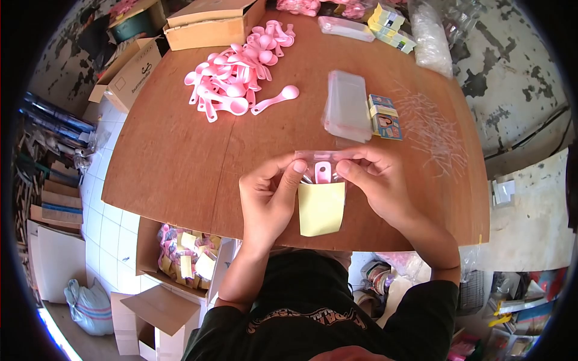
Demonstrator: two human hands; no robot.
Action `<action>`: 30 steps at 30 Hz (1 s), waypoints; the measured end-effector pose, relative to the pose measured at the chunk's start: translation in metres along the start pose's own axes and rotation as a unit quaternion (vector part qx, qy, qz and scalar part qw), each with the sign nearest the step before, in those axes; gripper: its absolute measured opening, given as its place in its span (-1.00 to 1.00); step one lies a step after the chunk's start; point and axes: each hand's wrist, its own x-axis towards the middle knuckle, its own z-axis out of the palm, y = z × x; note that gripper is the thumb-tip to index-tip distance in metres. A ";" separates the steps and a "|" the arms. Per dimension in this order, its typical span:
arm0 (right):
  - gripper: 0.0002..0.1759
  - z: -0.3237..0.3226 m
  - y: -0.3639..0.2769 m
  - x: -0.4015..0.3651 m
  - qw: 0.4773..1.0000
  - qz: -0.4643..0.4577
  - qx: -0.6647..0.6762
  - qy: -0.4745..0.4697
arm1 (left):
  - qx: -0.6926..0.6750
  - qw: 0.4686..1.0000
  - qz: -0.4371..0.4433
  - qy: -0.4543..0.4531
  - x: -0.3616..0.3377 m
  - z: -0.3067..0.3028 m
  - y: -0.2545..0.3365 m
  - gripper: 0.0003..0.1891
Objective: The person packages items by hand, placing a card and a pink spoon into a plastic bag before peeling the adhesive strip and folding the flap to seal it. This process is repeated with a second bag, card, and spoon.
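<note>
My left hand [268,194] and my right hand [374,179] pinch the two upper corners of a clear plastic bag [306,157] above the table's near edge. Inside the bag is a pink spoon [323,172], of which the handle end with its hole shows. A pale yellow card [321,209] covers the lower part and hides the rest of the spoon. Beyond my hands lie a stack of flat clear bags [347,105] and a banded bundle of printed cards [385,117]. A heap of pink spoons [232,81] sits farther left, with one spoon [275,100] apart from it.
Thin clear strips [436,129] are scattered at the table's right. An orange-brown carton [211,27] stands at the back left. Below the left front edge, an open box [147,246] holds packed bags with yellow cards. A bubble-wrap roll [431,42] lies at the back right.
</note>
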 end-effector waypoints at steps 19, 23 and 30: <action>-0.79 -0.014 -0.003 0.001 0.985 -0.114 -0.049 -0.117 | 0.000 0.994 0.010 -0.107 0.004 -0.023 0.013 -0.78; -0.85 -0.014 -0.005 0.000 0.983 -0.126 -0.050 -0.121 | -0.022 0.995 0.004 -0.101 0.002 -0.025 0.010 -0.84; -0.66 0.005 0.000 -0.010 0.979 -0.180 -0.042 -0.086 | -0.087 0.985 -0.041 -0.144 -0.005 -0.029 0.021 -0.65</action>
